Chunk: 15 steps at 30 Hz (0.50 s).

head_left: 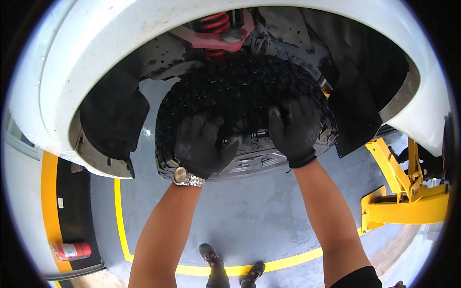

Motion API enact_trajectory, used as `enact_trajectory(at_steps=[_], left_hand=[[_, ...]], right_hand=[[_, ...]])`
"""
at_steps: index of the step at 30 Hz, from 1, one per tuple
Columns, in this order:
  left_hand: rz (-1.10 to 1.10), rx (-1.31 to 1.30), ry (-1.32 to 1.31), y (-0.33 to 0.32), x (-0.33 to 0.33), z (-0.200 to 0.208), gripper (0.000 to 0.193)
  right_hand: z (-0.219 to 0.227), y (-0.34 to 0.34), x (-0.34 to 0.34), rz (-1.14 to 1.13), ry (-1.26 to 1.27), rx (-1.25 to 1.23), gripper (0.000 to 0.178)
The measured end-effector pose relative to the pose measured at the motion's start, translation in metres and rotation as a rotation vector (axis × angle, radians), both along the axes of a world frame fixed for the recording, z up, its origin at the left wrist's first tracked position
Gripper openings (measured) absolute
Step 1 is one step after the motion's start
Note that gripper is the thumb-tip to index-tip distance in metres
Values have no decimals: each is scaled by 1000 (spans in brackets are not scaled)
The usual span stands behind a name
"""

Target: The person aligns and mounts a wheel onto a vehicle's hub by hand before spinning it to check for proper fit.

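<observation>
A black tire (pixel 240 91) with chunky tread sits in the wheel arch of a white vehicle, its grey rim (pixel 254 163) partly visible along the near side. Both my hands wear dark gloves. My left hand (pixel 201 146) grips the tread on the left, thumb pointing inward. On the right part of the same tread, my right hand (pixel 297 129) has its fingers curved over the tire, thumb apart. A silver watch (pixel 187 177) is on my left wrist. Above the tire show a red coil spring (pixel 211 23) and a red suspension arm (pixel 233 41).
The white fender (pixel 72 62) curves around the work area, with black liner flaps (pixel 115 120) hanging at both sides. A yellow lift arm (pixel 403 206) stands at the right. A red fire extinguisher (pixel 72 250) is at lower left. Yellow lines (pixel 288 261) mark the grey floor.
</observation>
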<state>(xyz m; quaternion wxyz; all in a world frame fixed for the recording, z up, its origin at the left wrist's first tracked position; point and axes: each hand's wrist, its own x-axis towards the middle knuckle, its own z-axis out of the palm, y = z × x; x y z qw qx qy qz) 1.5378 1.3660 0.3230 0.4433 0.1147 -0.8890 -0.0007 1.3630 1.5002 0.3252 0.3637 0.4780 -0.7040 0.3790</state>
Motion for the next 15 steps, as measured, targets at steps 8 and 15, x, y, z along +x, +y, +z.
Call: enact_trajectory(at_steps=[8, 15], left_hand=[[-12, -43, 93, -5, 2, -6, 38], [-23, -49, 82, -5, 4, -6, 35]], right_hand=[[-2, 1, 4, 11, 29, 8, 20], [-3, 0, 5, 20, 57, -12, 20]])
